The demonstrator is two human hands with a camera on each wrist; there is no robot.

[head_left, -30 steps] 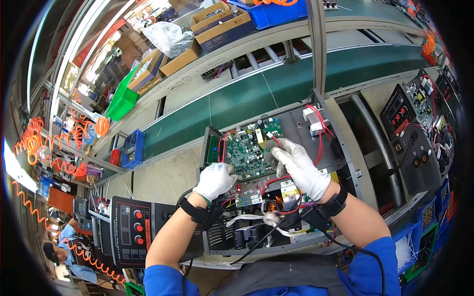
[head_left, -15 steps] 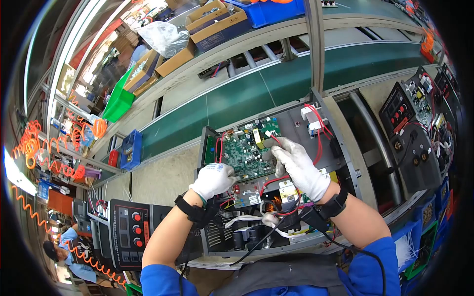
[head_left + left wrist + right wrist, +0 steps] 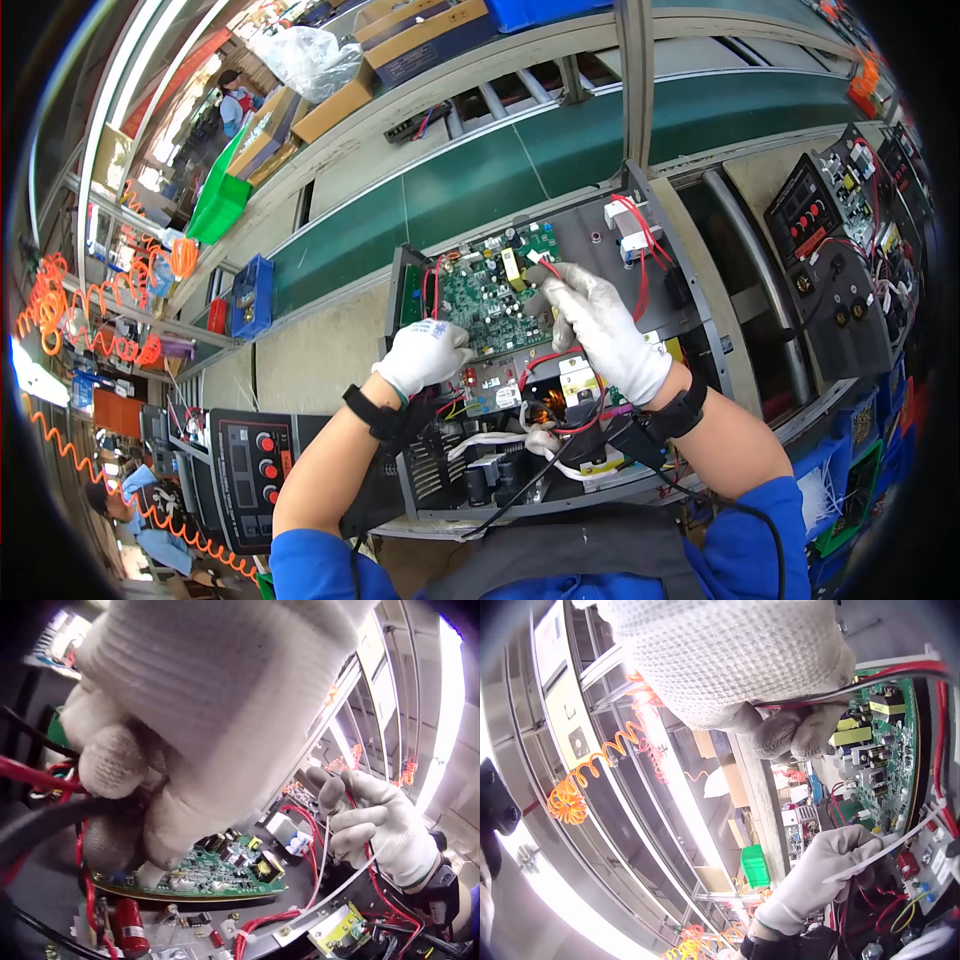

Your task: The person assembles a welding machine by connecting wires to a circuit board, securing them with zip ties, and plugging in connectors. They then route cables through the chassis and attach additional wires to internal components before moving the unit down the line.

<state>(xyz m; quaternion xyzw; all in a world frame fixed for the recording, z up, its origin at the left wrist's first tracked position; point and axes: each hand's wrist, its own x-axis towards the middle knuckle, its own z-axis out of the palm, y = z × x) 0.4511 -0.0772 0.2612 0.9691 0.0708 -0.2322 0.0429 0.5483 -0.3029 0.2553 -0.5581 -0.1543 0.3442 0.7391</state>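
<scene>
Both hands wear white gloves with grey fingertips, over an opened machine chassis (image 3: 715,330) that holds a green circuit board (image 3: 470,300). At the board's near left corner, the left hand (image 3: 425,355) has its fingers curled, and a thick black wire (image 3: 64,821) runs in between thumb and fingers. Over the board's right side, the right hand (image 3: 605,335) pinches thin red and black wires (image 3: 840,693). Thin white cable ties (image 3: 337,889) stick up from a red wire bundle below the right hand. The gloves hide the wire ends.
A finished-looking control panel (image 3: 250,475) with red knobs stands at left, another open machine (image 3: 845,290) at right. Behind runs a green conveyor (image 3: 460,205), with a metal post (image 3: 637,100) beside it. A blue bin (image 3: 252,297) sits at the conveyor's left end.
The head view has shifted slightly, so the chassis and conveyor appear further left and higher. Both hands keep nearly the same places over the board. A person now shows at the back left.
</scene>
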